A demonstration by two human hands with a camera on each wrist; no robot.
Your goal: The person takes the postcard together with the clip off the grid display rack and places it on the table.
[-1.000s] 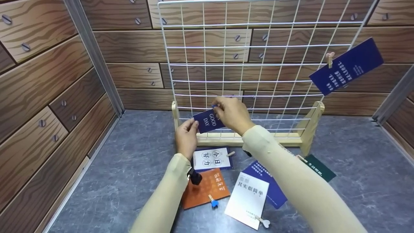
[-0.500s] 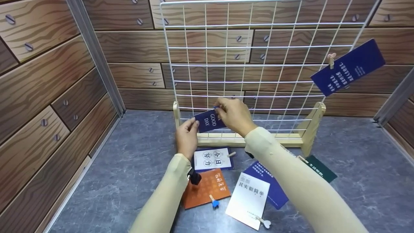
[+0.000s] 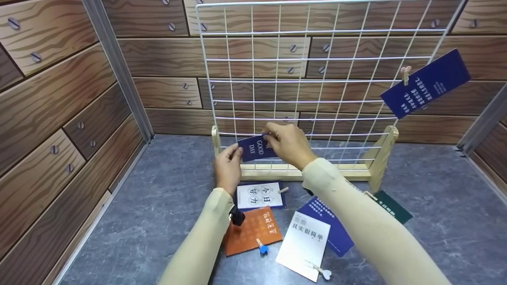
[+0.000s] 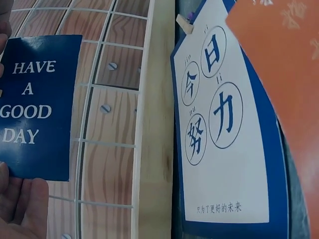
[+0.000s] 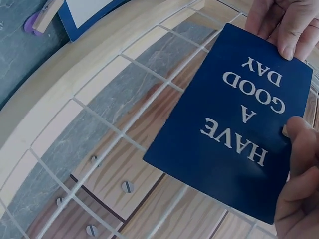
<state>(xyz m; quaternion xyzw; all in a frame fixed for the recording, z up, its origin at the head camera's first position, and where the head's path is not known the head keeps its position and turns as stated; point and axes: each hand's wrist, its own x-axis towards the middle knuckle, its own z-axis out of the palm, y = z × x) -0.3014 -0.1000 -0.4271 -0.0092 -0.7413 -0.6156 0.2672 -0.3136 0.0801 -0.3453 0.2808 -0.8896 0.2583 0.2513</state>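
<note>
A dark blue card reading "HAVE A GOOD DAY" (image 3: 250, 149) is held up against the lower part of a white wire grid (image 3: 277, 80). My left hand (image 3: 228, 168) pinches its left end, thumb on the printed face. At the card's upper edge, my right hand (image 3: 292, 143) grips a small wooden clothespin, mostly hidden by the fingers. Its wooden tip (image 5: 285, 130) peeks out at the card's edge in the right wrist view. The same card (image 4: 42, 107) appears at the left of the left wrist view, grid wires behind it.
The grid stands in a wooden base (image 3: 344, 172). Another blue card (image 3: 429, 83) hangs tilted on its right side from a pink-topped clothespin (image 3: 405, 74). Below lie a blue-bordered white card (image 3: 259, 194), an orange card (image 3: 253, 231), a white card (image 3: 304, 243) and a green card (image 3: 396, 208).
My right hand has sunk slightly at the card's upper edge, and less of the clothespin's blue top shows. The left hand keeps its pinch almost in place.
</note>
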